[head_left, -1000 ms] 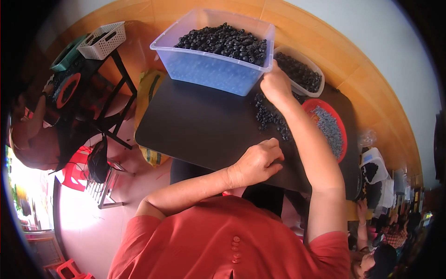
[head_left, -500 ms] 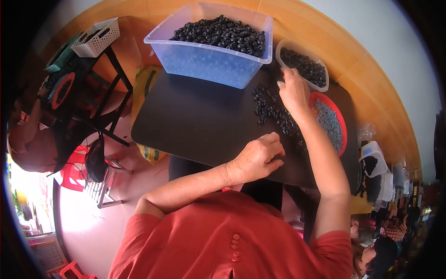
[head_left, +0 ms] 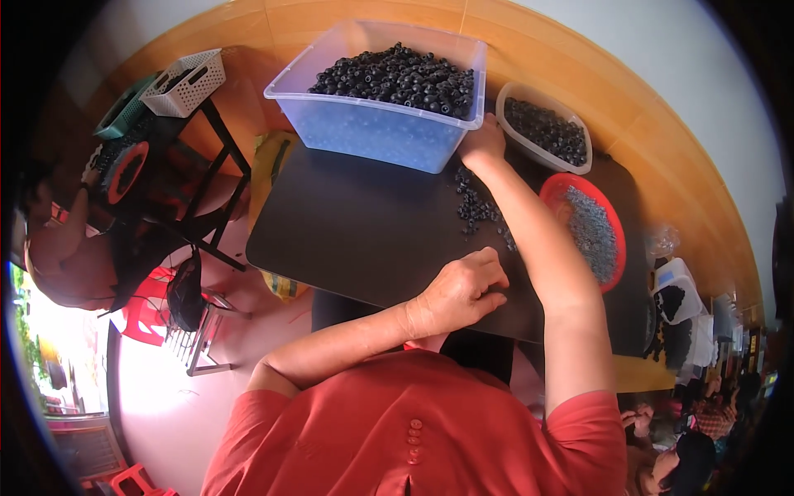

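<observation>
My left hand (head_left: pixel 459 291) hovers over the near edge of the dark table, fingers curled in; whatever they hold, if anything, is hidden. Beyond it, my right hand (head_left: pixel 483 146) reaches to the gap between the big translucent bin (head_left: pixel 372 134) and the small clear tub (head_left: pixel 543 157). Its fingertips do not show clearly. The bin is heaped with small black ring-like pieces (head_left: pixel 397 78), and the tub holds more black pieces. Under my right forearm lies a loose scatter of small black pieces (head_left: pixel 475 207). To the right, a red bowl (head_left: pixel 616 223) holds small grey-blue pieces.
An orange tiled wall (head_left: pixel 662 132) closes off the back. At the left, another person works at a dark stand with a white basket (head_left: pixel 184 87) and a red bowl. White containers (head_left: pixel 680 289) and more people are at the right. A red chair (head_left: pixel 145 307) stands at lower left.
My right hand has moved left and slightly away, from beside the small tub toward the big bin's right corner. My left hand stays nearly in place. The view has shifted slightly.
</observation>
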The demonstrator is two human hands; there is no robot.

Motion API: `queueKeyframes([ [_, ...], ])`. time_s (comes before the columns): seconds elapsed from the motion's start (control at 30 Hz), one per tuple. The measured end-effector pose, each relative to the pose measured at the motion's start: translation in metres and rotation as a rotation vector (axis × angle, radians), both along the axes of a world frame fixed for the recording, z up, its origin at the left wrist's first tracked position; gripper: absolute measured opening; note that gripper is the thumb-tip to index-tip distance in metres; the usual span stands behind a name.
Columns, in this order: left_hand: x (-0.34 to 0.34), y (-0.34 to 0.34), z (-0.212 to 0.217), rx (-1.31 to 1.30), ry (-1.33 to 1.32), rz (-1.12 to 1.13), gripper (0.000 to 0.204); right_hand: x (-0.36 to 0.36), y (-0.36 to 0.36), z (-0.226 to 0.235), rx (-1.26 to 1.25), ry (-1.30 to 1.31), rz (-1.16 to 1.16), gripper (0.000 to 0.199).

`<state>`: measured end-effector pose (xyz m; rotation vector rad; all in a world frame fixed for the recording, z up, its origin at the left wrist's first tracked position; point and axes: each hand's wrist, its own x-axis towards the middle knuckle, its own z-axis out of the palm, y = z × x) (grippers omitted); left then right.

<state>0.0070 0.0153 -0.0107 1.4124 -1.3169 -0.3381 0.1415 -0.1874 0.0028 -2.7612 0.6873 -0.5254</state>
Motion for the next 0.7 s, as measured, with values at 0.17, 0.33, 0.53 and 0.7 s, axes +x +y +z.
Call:
queueKeyframes([
  [0.17, 0.003, -0.001, 0.003, -0.012, 0.002, -0.009, 0.015, 0.011, -0.010, -0.009, -0.182, 0.069, 0.068, 0.039],
  [0.33, 0.003, 0.000, 0.001, 0.022, -0.007, 0.006, 0.015, 0.006, 0.003, -0.009, -0.214, -0.025, 0.035, 0.037],
  [0.53, 0.000, 0.001, 0.001, 0.016, 0.004, -0.006, 0.016, 0.010, -0.009, -0.013, -0.243, -0.056, 0.056, 0.036],
  [0.7, 0.002, 0.000, 0.000, 0.004, 0.003, -0.008, 0.016, 0.012, -0.017, -0.012, -0.206, 0.073, 0.047, 0.034],
])
